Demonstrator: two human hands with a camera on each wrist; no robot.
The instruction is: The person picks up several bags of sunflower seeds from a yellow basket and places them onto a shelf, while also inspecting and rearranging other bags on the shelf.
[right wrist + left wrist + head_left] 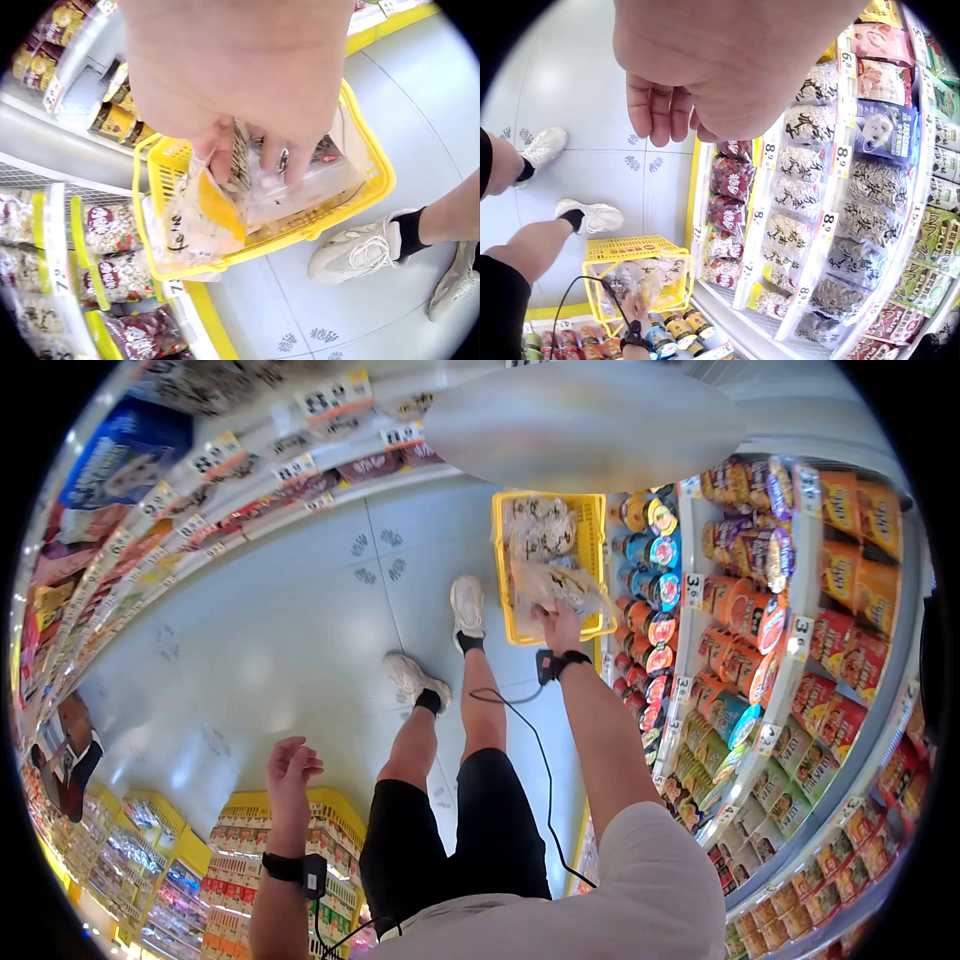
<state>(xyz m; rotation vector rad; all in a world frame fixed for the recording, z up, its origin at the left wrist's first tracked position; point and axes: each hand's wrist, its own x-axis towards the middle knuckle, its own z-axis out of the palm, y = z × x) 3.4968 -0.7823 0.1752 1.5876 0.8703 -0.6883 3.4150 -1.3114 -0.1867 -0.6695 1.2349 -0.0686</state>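
Note:
In the head view my right hand [562,626] reaches into a yellow shopping basket [499,550] on the floor. Its thumb and fingers pinch the top of a clear plastic snack bag [196,229] with a yellow band, which leans over the basket's rim in the right wrist view. Beside it in the basket lie other clear bags [311,187] with dark lettering, partly hidden by my fingers. My left hand [292,772] hangs in the air, away from the basket, its fingers loosely bent and holding nothing.
Right of the basket stands a shelf of cup noodles [660,585] and packets. Shelves of bagged snacks [799,187] with price tags line the other side. My shoes [415,678] stand on the tiled floor [250,630] near the basket. A cable [540,760] hangs from my right wrist.

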